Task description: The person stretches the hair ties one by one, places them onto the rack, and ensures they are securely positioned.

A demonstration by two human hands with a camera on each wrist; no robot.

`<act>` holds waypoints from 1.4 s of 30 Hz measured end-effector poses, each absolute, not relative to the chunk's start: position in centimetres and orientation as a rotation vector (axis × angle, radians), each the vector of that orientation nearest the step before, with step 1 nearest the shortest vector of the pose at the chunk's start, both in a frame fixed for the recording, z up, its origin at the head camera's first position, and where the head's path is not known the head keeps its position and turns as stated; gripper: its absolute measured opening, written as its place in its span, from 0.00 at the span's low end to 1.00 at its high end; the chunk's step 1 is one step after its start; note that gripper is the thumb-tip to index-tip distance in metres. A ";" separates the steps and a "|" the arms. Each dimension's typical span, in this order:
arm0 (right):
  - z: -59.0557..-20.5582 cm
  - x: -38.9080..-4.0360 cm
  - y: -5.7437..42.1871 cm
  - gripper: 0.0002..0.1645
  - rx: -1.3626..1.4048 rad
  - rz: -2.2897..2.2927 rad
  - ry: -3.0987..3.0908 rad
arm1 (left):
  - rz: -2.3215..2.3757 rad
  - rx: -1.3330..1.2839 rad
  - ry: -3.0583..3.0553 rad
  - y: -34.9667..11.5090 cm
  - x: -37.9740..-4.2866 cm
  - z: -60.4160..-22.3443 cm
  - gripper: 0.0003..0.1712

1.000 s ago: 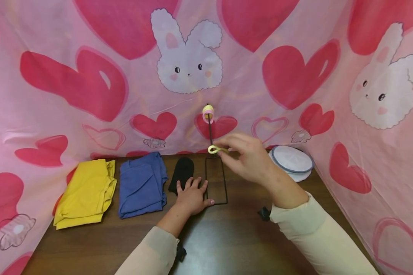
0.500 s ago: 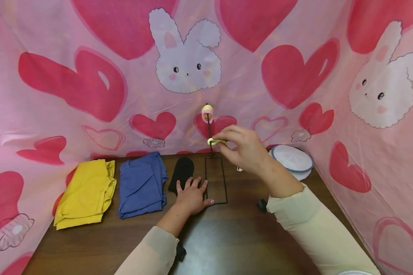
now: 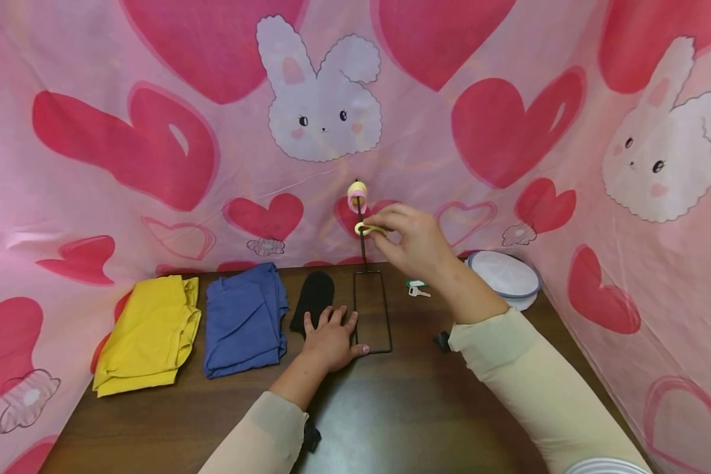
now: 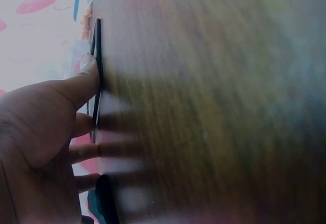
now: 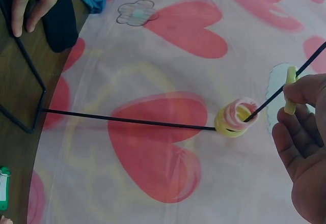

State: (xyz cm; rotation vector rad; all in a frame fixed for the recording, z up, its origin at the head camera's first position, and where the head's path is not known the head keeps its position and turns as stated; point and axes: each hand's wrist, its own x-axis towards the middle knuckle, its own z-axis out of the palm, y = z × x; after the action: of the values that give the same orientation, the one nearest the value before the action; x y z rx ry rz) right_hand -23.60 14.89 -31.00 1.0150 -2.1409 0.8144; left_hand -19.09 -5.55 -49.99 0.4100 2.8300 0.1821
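Between thumb and fingertips my right hand (image 3: 417, 240) pinches a yellow hair tie (image 5: 291, 76). In the right wrist view, the black rod of a wire stand (image 3: 388, 313) passes by the hair tie, overlapping it. Several pink and yellow hair ties (image 3: 357, 197) hang together farther along the rod. My left hand (image 3: 330, 343) lies on the dark table with fingers spread, its thumb across the stand's rectangular base. Its fingertips reach the near end of a black folded sock (image 3: 315, 296).
Left of the sock lie a folded blue cloth (image 3: 245, 322) and a folded yellow cloth (image 3: 148, 332). A key (image 3: 418, 291) with a green tag rests right of the stand. Behind it is a round white item with a grey-blue rim (image 3: 503, 273). A pink patterned curtain (image 3: 415, 131) surrounds the table.
My right hand has moved the yellow hair tie upward in the head view, along the rod toward the other hair ties. The key has come into sight. My left hand stays put.
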 end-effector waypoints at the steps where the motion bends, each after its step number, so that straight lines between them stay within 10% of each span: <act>1: -31.1 -23.8 14.8 0.12 1.005 0.819 -2.140 | 0.185 0.410 2.828 -5.5 -19.1 -50.0 0.49; 29: -33.5 -28.5 12.8 0.15 0.680 0.890 -2.072 | 0.207 0.423 2.834 -5.5 -18.7 -49.9 0.49; 42: -35.5 -25.4 15.3 0.20 0.685 0.943 -2.085 | 0.220 0.431 2.841 -5.4 -18.8 -49.9 0.49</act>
State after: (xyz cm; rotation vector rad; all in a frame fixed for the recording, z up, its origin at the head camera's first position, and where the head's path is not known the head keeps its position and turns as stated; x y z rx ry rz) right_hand -25.38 15.34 -35.50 0.6854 -2.0846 0.9432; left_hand -18.78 -5.36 -49.88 0.4309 2.8406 0.2198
